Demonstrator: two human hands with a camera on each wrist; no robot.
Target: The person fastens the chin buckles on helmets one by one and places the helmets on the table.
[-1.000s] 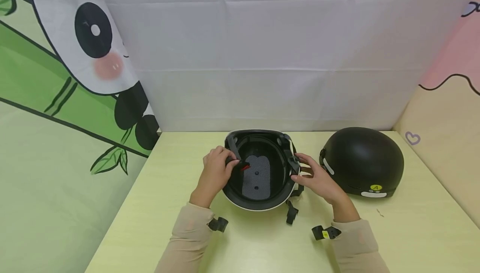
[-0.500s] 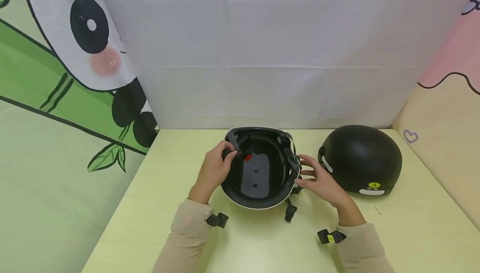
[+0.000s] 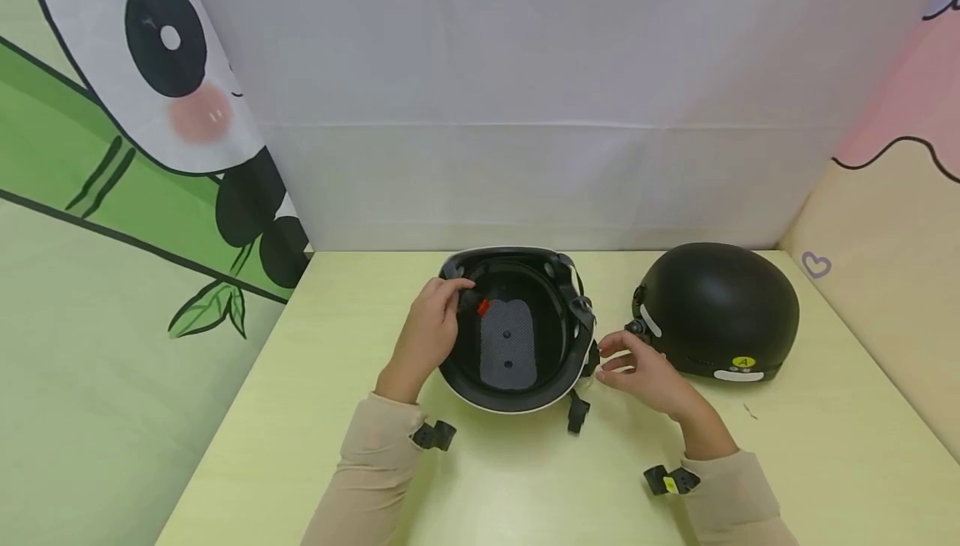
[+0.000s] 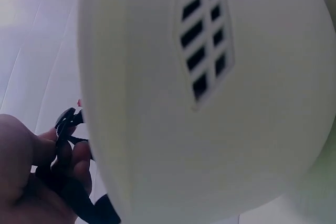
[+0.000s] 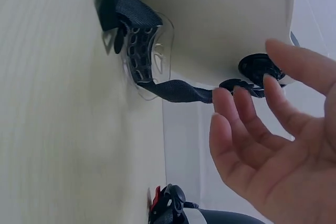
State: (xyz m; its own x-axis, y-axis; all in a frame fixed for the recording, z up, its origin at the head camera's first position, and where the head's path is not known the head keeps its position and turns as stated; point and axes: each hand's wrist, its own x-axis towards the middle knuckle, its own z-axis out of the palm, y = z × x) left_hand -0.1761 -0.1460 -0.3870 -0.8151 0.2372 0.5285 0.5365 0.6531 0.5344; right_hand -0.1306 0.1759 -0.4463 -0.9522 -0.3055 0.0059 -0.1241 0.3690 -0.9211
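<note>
Left grip (image 3: 426, 325) closes in a pinch on a dark strap (image 4: 76, 198) at the 10 o'clock rim of the upturned helmet (image 3: 517, 403); a red buckle piece (image 3: 483, 308) shows just inside that rim. Right grip (image 3: 641, 375), at about 4 o'clock, has its fingers loosely curved and parted near a second strap (image 5: 184, 92); contact cannot be told.

Position: helmet lies open side up on the tabletop (image 3: 510, 488), with a black helmet (image 3: 720, 304) at its 3 o'clock.

Handling (judged): white shell (image 4: 142, 129) stiff, smooth, perhaps slippery, probably light, likely to rock on its rounded crown. Grey lining (image 3: 507, 346) looks soft. Straps limp, easily twisted; clear plastic piece (image 5: 167, 45) thin and bendable. Best hold: padded rim at 9 and 3 o'clock for the helmet; the hard buckle ends for the straps.

Markings: yellow sticker (image 3: 743, 362) at the black helmet's 5 o'clock reads "A", just above a white strip (image 3: 738, 376). No brand legible.
</note>
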